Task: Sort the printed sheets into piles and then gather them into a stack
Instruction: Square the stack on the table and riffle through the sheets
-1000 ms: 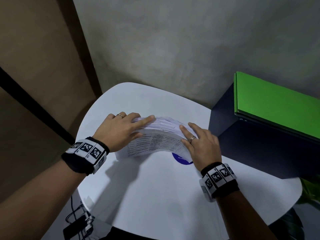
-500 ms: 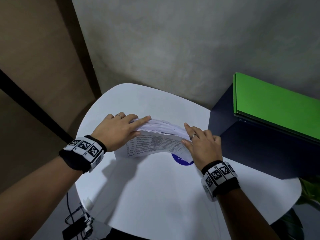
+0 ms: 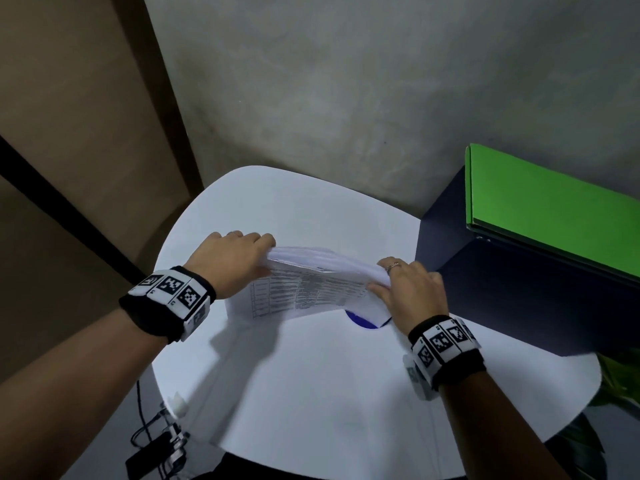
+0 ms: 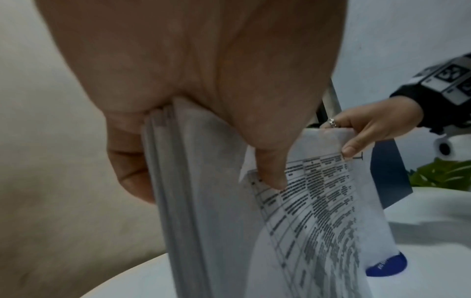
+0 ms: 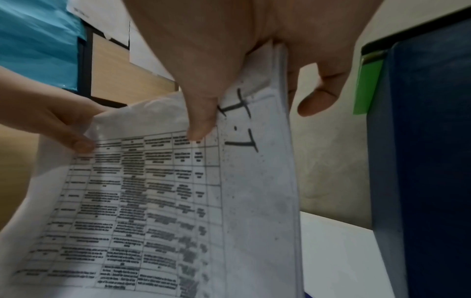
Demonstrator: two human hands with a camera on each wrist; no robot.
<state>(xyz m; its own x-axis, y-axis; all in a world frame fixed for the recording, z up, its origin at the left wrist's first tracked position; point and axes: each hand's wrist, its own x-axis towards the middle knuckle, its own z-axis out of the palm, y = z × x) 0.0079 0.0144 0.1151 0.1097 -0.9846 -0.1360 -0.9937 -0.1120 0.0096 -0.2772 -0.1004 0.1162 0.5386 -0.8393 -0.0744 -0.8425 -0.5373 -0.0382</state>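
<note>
A thick stack of printed sheets (image 3: 311, 285) with a table printed on its near face stands on edge on the white table (image 3: 311, 393), tilted toward me. My left hand (image 3: 232, 261) grips its left end, thumb on the printed face and fingers behind, as the left wrist view shows on the stack (image 4: 198, 201). My right hand (image 3: 405, 289) grips the right end the same way; in the right wrist view the stack (image 5: 158, 201) carries handwritten letters beside the thumb.
A dark blue box (image 3: 519, 299) with a green folder (image 3: 554, 216) on top stands right of the table, close to my right hand. A blue round sticker (image 3: 360, 322) lies on the table under the stack's right corner. Cables hang at the table's near left edge.
Both hands went from lying flat over the stack to gripping its ends. The stack has been raised from lying to standing on its long edge.
</note>
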